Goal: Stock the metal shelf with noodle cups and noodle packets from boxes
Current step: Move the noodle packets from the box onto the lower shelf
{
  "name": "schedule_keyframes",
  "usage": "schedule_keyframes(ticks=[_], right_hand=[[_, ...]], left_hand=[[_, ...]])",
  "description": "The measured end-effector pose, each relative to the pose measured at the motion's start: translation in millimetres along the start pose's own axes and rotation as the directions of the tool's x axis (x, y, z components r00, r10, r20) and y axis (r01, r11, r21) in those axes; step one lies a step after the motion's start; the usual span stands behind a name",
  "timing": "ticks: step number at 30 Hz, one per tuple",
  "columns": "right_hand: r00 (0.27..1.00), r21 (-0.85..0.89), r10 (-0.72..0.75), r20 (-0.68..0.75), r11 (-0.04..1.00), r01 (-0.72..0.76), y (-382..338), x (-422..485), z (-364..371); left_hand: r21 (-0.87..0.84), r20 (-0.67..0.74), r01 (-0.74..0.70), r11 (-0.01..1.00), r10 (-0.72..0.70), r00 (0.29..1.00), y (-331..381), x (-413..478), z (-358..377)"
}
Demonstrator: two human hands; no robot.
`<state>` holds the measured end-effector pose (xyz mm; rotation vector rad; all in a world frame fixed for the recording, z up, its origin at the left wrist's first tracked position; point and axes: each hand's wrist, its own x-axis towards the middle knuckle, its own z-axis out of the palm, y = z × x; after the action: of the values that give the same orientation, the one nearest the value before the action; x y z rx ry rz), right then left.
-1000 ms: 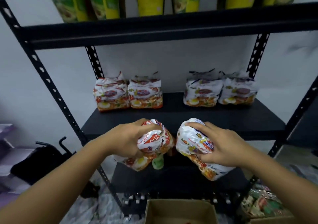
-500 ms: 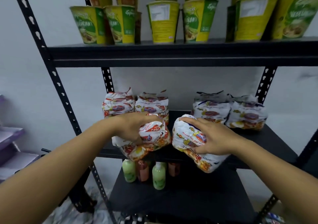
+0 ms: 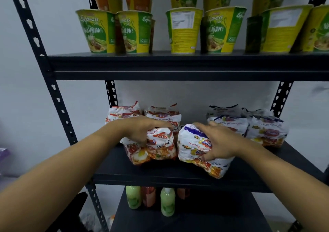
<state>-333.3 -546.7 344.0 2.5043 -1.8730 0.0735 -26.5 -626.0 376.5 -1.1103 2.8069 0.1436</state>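
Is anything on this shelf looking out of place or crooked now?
The blue-white packet under the right hand leans askew, its lower end at the front edge of the middle shelf, unlike the upright packets behind. Above, a noodle cup shows its back label, not its front.

Black metal shelf; noodle cups yellow with green panels. White left front packet, red-orange print; white right front packet, blue trim.
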Motion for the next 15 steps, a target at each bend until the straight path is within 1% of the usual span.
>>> schedule_keyframes(ticks=[2,5,8,11,13,15], right_hand=[[1.000,-0.052,-0.005,0.023,0.999,0.006,-4,3,6],[0.999,-0.112,-0.036,0.001,0.993,0.036,-12,1,21],[0.999,-0.138,0.032,0.003,0.990,-0.032,-19,-6,36],[0.995,-0.147,0.093,0.019,0.985,-0.089,-25,-13,57],[0.993,-0.162,0.115,-0.028,0.980,-0.118,-28,-13,69],[0.988,-0.154,0.130,-0.082,0.978,-0.142,-31,-10,74]], left_hand=[[0.043,0.000,0.000,0.999,0.000,1.000,-9,3,15],[0.015,-0.047,0.054,0.998,-0.053,0.997,-15,0,31],[0.080,-0.156,0.127,0.989,-0.114,0.981,-9,-7,45],[0.040,-0.248,0.227,0.973,-0.210,0.946,6,-14,68],[0.032,-0.309,0.283,0.959,-0.259,0.915,13,-11,89],[-0.015,-0.375,0.322,0.947,-0.304,0.876,17,-2,108]])
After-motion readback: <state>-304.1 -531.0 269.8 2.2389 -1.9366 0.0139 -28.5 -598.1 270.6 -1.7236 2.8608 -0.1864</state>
